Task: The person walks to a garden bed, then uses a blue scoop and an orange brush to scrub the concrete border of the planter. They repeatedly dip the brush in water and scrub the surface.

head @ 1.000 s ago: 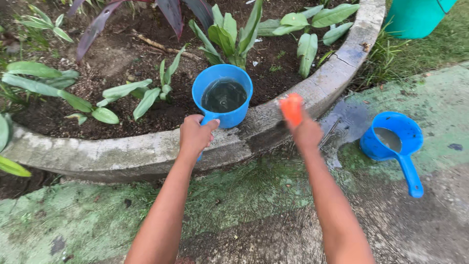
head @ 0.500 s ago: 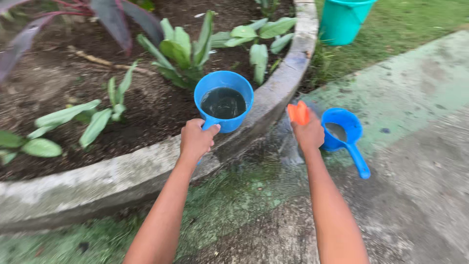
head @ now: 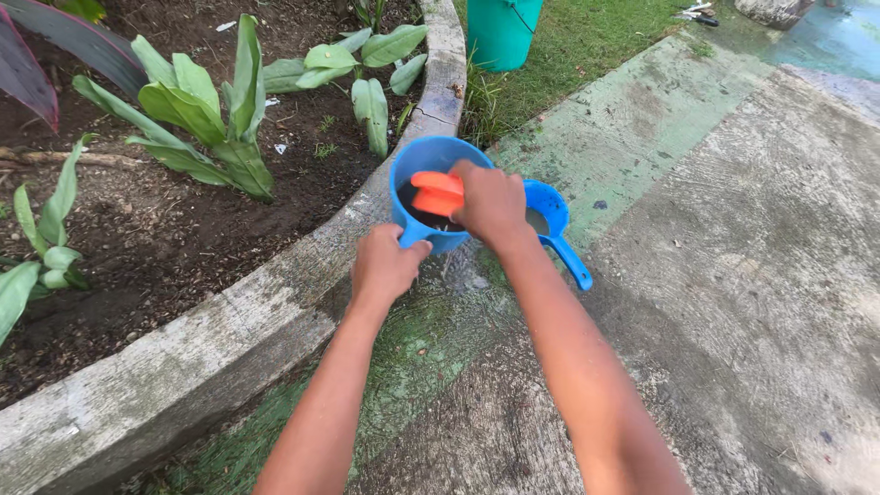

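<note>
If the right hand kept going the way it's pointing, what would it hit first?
The right hand points left over the blue dipper, holding an orange piece. Going on, it would probably meet the dipper's far rim first, though depth is unclear.

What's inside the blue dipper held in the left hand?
The blue dipper holds dark water, with an orange object from the right hand at its mouth. The bottom is hidden.
</note>
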